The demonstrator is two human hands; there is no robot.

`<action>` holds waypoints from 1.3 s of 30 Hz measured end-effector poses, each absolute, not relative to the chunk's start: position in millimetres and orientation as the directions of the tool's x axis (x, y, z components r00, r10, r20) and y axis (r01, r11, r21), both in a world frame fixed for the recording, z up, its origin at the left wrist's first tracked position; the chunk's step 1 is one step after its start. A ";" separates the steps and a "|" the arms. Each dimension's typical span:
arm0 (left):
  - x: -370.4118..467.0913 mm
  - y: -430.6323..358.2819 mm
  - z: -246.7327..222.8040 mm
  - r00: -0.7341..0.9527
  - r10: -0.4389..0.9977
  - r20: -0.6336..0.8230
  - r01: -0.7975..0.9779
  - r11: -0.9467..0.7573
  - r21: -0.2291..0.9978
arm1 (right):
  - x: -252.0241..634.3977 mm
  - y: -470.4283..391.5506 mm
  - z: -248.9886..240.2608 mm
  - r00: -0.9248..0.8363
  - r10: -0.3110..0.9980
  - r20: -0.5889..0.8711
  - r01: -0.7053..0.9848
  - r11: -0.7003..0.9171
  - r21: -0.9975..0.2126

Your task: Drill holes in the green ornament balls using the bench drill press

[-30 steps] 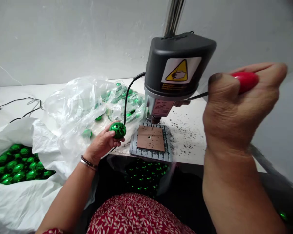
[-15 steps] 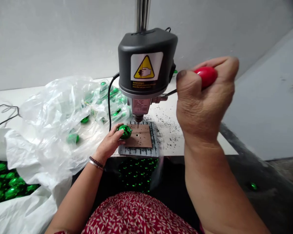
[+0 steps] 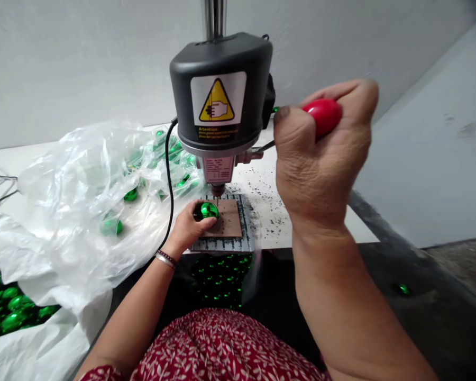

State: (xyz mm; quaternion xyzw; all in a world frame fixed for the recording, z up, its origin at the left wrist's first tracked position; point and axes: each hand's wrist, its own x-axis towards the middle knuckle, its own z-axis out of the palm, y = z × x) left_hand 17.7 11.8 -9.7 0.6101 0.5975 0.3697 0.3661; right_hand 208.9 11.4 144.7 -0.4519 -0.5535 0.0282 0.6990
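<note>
My left hand [image 3: 191, 223] is closed around a shiny green bauble [image 3: 209, 210], low over the brown board [image 3: 230, 225] on the base of a drill press [image 3: 221, 95]. The thin drill bit [image 3: 218, 201] points down right by the bauble's far side; whether they touch I cannot tell. Up at the right, my right hand [image 3: 325, 153] grips the red knob [image 3: 323, 116] of the feed lever, fingers wrapped round it. A yellow warning sticker marks the press's dark housing. Under the board lies the slotted grey base plate [image 3: 218, 244].
Clear plastic bags [image 3: 83, 174] with green baubles cover the table's left side. A white sack [image 3: 55, 296] of baubles stands at lower left. Dark shavings [image 3: 275, 211] litter the white tabletop. A black cable [image 3: 168, 180] hangs beside the press. One bauble [image 3: 403, 289] lies on the floor.
My left hand has brought the bauble rightward over the board, closer to the bit, and turned it. My right hand keeps its hold on the knob. The whole view has shifted slightly.
</note>
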 end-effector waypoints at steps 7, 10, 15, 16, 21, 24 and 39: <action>26.7 13.9 -8.9 0.116 0.978 0.174 0.691 -0.205 0.693 | 207.7 11.2 141.4 0.372 0.536 0.758 0.465 0.599 -0.652; 28.8 16.2 -13.2 0.162 0.962 0.220 0.708 -0.268 0.653 | 207.9 10.6 140.0 0.364 0.517 0.775 0.480 0.610 -0.631; 31.1 13.5 -12.5 0.217 0.967 0.131 0.596 -0.237 0.767 | 208.2 9.3 138.8 0.372 0.513 0.773 0.498 0.592 -0.633; 32.1 12.4 -11.4 0.212 0.971 0.112 0.571 -0.216 0.792 | 208.2 9.1 138.4 0.369 0.506 0.780 0.515 0.587 -0.625; 38.6 11.2 -5.7 0.157 0.987 0.034 0.564 -0.118 0.817 | 209.0 8.2 135.8 0.363 0.483 0.797 0.558 0.573 -0.601; 40.6 12.9 -2.0 0.150 0.989 0.002 0.586 -0.090 0.806 | 209.8 6.3 135.3 0.359 0.478 0.802 0.570 0.568 -0.593; 38.4 14.5 -9.6 0.132 0.991 -0.022 0.589 -0.061 0.806 | 213.8 -6.0 120.3 0.328 0.405 0.853 0.724 0.472 -0.503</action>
